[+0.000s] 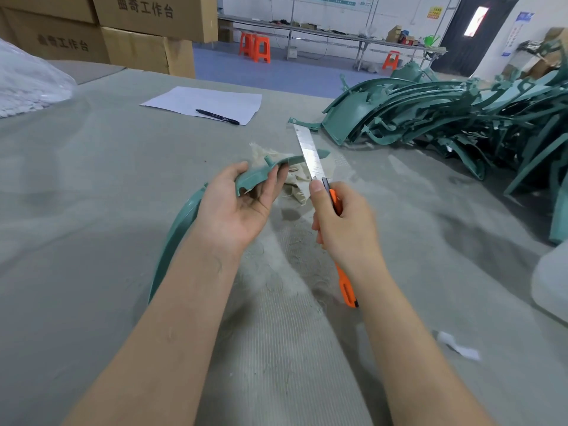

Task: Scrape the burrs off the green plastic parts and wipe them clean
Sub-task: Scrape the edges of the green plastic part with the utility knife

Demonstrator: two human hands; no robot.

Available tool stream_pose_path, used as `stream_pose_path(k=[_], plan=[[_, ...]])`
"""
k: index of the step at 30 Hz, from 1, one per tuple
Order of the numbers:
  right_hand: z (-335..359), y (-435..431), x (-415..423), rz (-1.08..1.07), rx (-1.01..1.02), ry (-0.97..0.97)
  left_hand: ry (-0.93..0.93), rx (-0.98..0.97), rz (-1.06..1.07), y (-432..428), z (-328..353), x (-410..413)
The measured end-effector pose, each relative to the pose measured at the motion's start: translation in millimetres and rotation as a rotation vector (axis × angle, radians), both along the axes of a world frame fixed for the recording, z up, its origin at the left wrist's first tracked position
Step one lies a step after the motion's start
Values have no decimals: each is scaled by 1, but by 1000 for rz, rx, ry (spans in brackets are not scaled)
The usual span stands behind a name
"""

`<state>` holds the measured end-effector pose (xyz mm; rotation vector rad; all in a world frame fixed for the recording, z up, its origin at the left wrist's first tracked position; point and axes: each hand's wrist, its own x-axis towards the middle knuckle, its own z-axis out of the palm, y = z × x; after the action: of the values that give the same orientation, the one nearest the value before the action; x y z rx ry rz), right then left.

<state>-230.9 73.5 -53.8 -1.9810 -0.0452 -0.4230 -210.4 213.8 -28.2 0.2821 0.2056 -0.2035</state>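
Note:
My left hand [238, 204] grips a long curved green plastic part [255, 176] near its upper end; the rest of it arcs down behind my wrist. My right hand [341, 222] holds an orange utility knife [345, 287] with a long extended blade [309, 152]. The blade lies across the part's far tip. A beige wiping cloth [296, 186] sits crumpled on the table just behind the part, between my two hands.
A big heap of green plastic parts [445, 118] fills the right side of the grey felt-covered table [92, 195]. A sheet of paper [203, 103] with a black pen [216, 116] lies further back. Cardboard boxes [123, 32] and a plastic bag [27, 84] stand at the left.

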Motion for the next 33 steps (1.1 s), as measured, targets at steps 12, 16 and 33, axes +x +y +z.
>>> stream_pose_path(k=[12,16,33], plan=[[0,7,-5,163,14,48,-24,15,-2,0,-1,1],[0,9,-7,211,4,54,-27,10,-4,1,-1,0],[8,4,-10,298,145,81,-10,49,20,1,1,0]])
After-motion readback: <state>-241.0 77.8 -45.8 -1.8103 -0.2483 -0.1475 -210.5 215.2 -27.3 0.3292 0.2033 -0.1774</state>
